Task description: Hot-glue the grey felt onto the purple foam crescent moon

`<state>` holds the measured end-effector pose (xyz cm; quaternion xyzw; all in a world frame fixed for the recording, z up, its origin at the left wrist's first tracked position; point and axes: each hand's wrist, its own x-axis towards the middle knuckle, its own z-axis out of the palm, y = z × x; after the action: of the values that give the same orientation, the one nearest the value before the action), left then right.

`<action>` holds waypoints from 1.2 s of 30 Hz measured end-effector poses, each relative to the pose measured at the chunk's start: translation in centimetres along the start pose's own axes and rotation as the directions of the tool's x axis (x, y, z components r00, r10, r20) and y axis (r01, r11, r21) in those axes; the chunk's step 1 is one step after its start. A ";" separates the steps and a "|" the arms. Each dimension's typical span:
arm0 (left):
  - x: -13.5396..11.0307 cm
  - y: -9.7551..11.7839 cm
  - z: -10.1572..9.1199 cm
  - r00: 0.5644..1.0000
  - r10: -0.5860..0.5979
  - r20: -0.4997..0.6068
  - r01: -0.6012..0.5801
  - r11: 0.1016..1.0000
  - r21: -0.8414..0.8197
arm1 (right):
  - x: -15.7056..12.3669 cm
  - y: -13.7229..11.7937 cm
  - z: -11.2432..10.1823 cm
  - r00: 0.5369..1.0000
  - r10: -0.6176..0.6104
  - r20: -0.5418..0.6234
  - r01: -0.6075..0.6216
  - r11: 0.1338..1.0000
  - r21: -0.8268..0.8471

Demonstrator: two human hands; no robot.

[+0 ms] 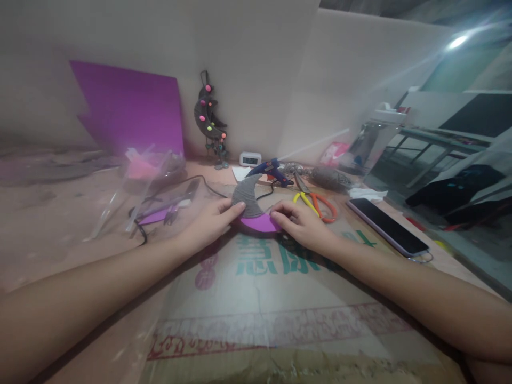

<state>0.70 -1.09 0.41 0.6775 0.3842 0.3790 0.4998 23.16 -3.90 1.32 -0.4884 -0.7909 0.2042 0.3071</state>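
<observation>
A crescent moon cutout (pixel 247 198) is held up between both hands over the printed cardboard sheet (pixel 256 298). Grey yarn covers its upper part, while the lower right part shows bare purple (pixel 262 224). My left hand (pixel 222 216) pinches the left edge, thumb resting on the grey wrap. On the other side, my right hand (pixel 298 221) grips the purple tip between thumb and fingers. Just behind the crescent lies a blue glue gun (pixel 270 172). Scissors with orange and yellow handles (pixel 316 205) lie beyond my right hand.
A finished-looking moon hanging with coloured dots (pixel 208 114) leans on the wall beside a purple sheet (pixel 136 112). A small clock (pixel 250 159) stands at the back. A phone (pixel 387 226) lies at right, a grey yarn bundle (pixel 330 178) behind it. Clear glue sticks (pixel 140 205) are at left.
</observation>
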 end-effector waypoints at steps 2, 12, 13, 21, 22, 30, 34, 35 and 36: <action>0.0 0.0 -0.1 1.000 -0.016 -0.014 0.016 1.000 0.007 | 0.3 -0.3 -1.3 0.999 -0.007 -0.052 0.002 0.996 -0.089; 0.1 0.0 -0.3 0.996 -0.031 -0.079 0.034 0.999 0.029 | 1.9 4.0 -7.8 0.935 0.348 0.067 -0.193 0.657 -0.729; 0.1 0.2 -0.3 0.996 -0.032 -0.080 0.035 0.999 0.037 | 1.9 4.5 -7.8 0.935 0.353 0.045 -0.197 0.619 -0.760; 0.0 0.5 -0.1 0.999 -0.006 -0.050 0.007 0.999 0.034 | 2.3 4.6 -7.9 0.872 0.481 0.090 -0.203 0.523 -0.828; 0.0 0.3 -0.1 0.999 -0.006 -0.049 0.008 0.999 0.041 | 2.3 4.7 -7.9 0.871 0.480 0.104 -0.201 0.542 -0.816; 0.1 -0.4 -0.3 0.998 -0.031 -0.051 0.034 0.998 0.050 | 2.9 6.8 -9.8 0.812 0.572 0.113 -0.397 0.684 -0.611; -0.1 -0.1 -0.2 0.998 -0.046 -0.049 0.049 0.997 0.053 | 2.8 7.0 -10.1 0.770 0.599 0.221 -0.429 0.741 -0.517; -0.1 0.0 -0.2 0.998 -0.048 -0.047 0.051 0.997 0.055 | 2.8 7.0 -9.9 0.780 0.599 0.180 -0.434 0.725 -0.535; -0.1 0.0 -0.2 0.998 -0.048 -0.047 0.051 0.997 0.062 | 2.8 7.1 -9.8 0.796 0.592 0.129 -0.432 0.704 -0.563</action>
<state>0.50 -1.14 0.42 0.6745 0.4237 0.3695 0.4786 33.53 1.95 4.84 -0.7165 -0.6831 0.1390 -0.0261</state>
